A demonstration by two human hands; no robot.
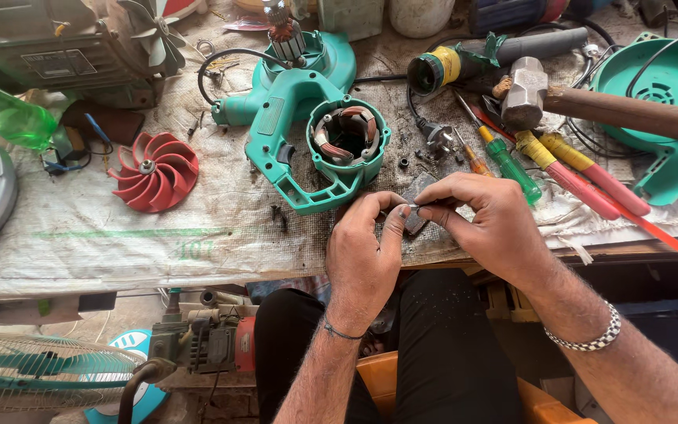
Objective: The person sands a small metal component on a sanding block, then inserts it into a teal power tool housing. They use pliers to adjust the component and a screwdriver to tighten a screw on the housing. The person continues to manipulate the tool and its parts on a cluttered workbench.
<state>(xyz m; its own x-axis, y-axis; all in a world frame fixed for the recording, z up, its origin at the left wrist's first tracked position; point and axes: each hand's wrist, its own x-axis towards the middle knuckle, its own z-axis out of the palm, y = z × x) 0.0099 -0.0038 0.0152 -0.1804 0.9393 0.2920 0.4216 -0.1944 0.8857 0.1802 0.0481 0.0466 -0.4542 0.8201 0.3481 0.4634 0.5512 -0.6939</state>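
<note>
My left hand (364, 253) and my right hand (490, 221) meet at the bench's front edge, fingertips pinched together on a tiny metal part (411, 206) too small to identify. Under the fingers lies a small dark grey pad (416, 221). Just beyond my hands sits an opened teal blower housing (301, 124), its copper-wound stator (347, 135) exposed. A red fan impeller (154, 171) lies to the left on the cloth.
Screwdrivers with green (512, 165), orange and yellow-red handles (582, 174) lie right of my hands, with a hammer (590, 102) and a teal housing half (661, 102). An electric motor (72, 47) and green bottle (1, 114) are far left. A fan (33, 373) stands below the bench.
</note>
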